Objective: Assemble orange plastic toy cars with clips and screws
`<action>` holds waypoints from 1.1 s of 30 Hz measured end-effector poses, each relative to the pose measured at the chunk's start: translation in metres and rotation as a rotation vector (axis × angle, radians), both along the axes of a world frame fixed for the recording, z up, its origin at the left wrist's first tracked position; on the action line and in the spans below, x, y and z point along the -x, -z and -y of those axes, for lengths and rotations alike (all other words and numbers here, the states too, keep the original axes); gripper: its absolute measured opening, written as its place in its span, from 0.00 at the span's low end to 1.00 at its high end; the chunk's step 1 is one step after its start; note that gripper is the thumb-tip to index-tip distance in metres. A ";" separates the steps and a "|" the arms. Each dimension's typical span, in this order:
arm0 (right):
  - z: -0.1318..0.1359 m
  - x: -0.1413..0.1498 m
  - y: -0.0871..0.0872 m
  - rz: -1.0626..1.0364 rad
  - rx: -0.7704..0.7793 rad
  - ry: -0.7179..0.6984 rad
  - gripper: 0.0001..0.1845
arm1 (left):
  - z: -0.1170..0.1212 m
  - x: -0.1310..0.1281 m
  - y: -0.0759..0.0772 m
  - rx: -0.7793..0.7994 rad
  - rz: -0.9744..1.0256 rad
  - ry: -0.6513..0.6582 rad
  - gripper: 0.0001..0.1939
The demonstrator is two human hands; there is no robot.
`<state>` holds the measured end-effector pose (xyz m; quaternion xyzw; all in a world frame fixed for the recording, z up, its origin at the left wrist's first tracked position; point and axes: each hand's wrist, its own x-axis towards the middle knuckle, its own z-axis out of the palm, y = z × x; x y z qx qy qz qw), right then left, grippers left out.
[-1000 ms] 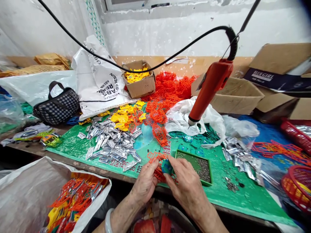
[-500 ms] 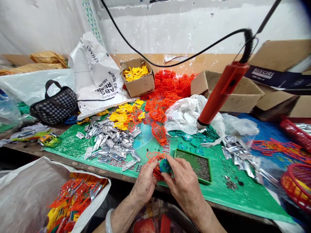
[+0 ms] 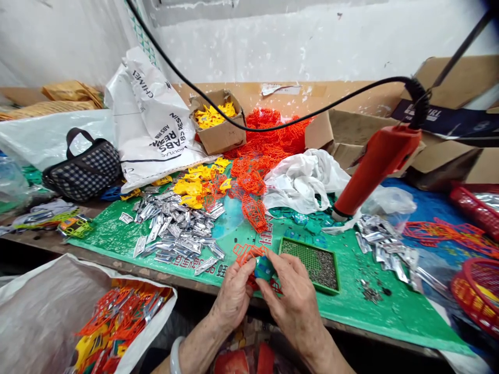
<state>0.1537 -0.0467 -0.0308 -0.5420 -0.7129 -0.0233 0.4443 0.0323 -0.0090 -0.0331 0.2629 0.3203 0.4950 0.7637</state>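
Note:
My left hand and my right hand meet at the table's near edge. Together they pinch a small teal plastic piece pressed against an orange wire-like plastic frame. Both hands have their fingers closed on these parts. A green tray of small screws lies just right of my right hand. An orange electric screwdriver hangs from a black cable above the table, to the right.
A pile of silver pieces lies left of centre on the green mat. Yellow parts, orange frames, a white plastic bag, cardboard boxes, a checked handbag. A sack of finished pieces sits lower left.
The hanging screwdriver has swung to the right. My hands have stayed at the near edge, still working the teal piece onto the orange frame.

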 end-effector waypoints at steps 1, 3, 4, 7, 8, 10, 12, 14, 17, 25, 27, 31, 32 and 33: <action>0.000 0.000 -0.001 -0.008 0.002 0.001 0.28 | 0.000 0.000 0.000 -0.004 -0.003 0.006 0.11; 0.001 0.001 -0.003 -0.017 0.007 0.010 0.27 | 0.001 -0.001 -0.001 -0.012 -0.010 0.025 0.11; 0.002 0.001 -0.005 -0.017 0.012 0.012 0.27 | 0.001 -0.001 -0.001 -0.014 -0.010 0.029 0.11; 0.003 0.001 -0.008 -0.006 0.021 0.024 0.27 | 0.002 -0.002 -0.002 -0.009 0.000 0.014 0.10; 0.004 0.001 -0.009 0.002 0.015 0.030 0.27 | 0.002 -0.002 -0.002 -0.009 0.004 0.011 0.10; 0.004 0.000 -0.009 0.027 -0.006 0.047 0.27 | 0.002 -0.001 -0.003 -0.020 0.005 0.021 0.10; 0.005 0.000 -0.008 0.055 -0.018 0.062 0.28 | 0.002 -0.001 -0.004 -0.049 -0.008 0.039 0.12; 0.004 0.001 -0.006 0.075 -0.022 0.063 0.30 | 0.002 -0.001 -0.005 -0.084 -0.034 0.049 0.14; 0.005 0.003 -0.003 0.075 -0.026 0.042 0.32 | 0.003 -0.002 -0.006 -0.110 -0.088 0.038 0.12; 0.009 -0.039 -0.017 -0.295 0.083 0.019 0.29 | 0.004 0.005 -0.006 -0.105 -0.295 0.073 0.16; -0.003 -0.072 -0.030 -0.439 0.015 0.201 0.29 | 0.003 0.007 -0.005 -0.058 -0.332 0.084 0.14; -0.053 -0.140 -0.063 -0.547 -0.194 0.330 0.38 | 0.003 0.009 -0.007 -0.030 -0.327 0.139 0.15; -0.069 -0.152 -0.071 -0.538 -0.172 0.315 0.41 | 0.004 0.010 -0.008 -0.031 -0.327 0.158 0.15; -0.086 -0.161 -0.079 -0.532 -0.143 0.281 0.44 | 0.004 0.010 -0.008 -0.036 -0.327 0.179 0.15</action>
